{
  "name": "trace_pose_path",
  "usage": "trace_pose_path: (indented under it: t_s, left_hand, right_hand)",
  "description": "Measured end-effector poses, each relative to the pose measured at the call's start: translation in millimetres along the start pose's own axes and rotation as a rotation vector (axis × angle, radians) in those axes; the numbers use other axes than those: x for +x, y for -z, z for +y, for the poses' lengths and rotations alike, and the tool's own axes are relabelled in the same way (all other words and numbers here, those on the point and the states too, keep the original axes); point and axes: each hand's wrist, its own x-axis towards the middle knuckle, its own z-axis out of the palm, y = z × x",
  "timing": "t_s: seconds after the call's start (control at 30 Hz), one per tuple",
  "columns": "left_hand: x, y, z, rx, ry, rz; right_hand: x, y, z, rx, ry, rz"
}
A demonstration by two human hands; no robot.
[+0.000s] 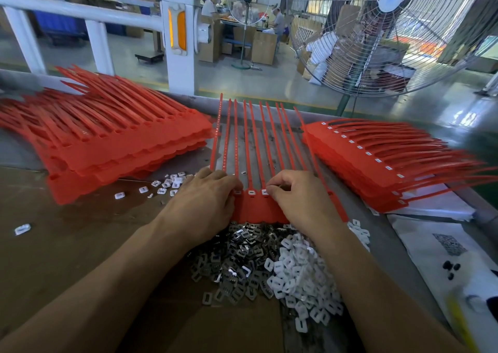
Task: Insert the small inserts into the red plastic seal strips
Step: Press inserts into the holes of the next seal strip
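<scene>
A red seal strip sheet (256, 208) lies flat in front of me, its long tails pointing away. White inserts (251, 191) sit in its head sockets between my hands. My left hand (206, 204) lies over the sheet's left end, fingers curled down onto a socket. My right hand (299, 199) rests on the right end, its fingertips pinching a white insert (265, 191) at a socket. Just below the sheet lies a heap of metal clips (237, 258) and white plastic inserts (299, 277).
A stack of red sheets without inserts (113, 142) lies at the left, and a stack with white inserts fitted (377, 164) at the right. Loose inserts (167, 184) scatter on the brown table. White bags (444, 245) lie at the right. A large fan (390, 34) stands beyond the table.
</scene>
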Motion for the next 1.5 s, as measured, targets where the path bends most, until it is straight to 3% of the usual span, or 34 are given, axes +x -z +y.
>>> trace_pose_path:
  t_s: [0.63,0.93,1.23,1.5]
  left_hand:
    - [0,-3,-1,-0.005,-0.005,0.01]
    - [-1,-4,-2,-0.006,0.002,0.02]
    - [1,-4,-4,-0.022,-0.019,0.017]
    - [1,-4,-5,-0.029,-0.017,0.025]
  right_hand:
    - [-16,8,-32,-0.632,0.221,-0.139]
    - [-15,12,-27,-0.512,0.144,-0.171]
    - [-15,42,-2,-0.132,0.118,-0.24]
    - [-20,68,3,0.089,0.091,-0.624]
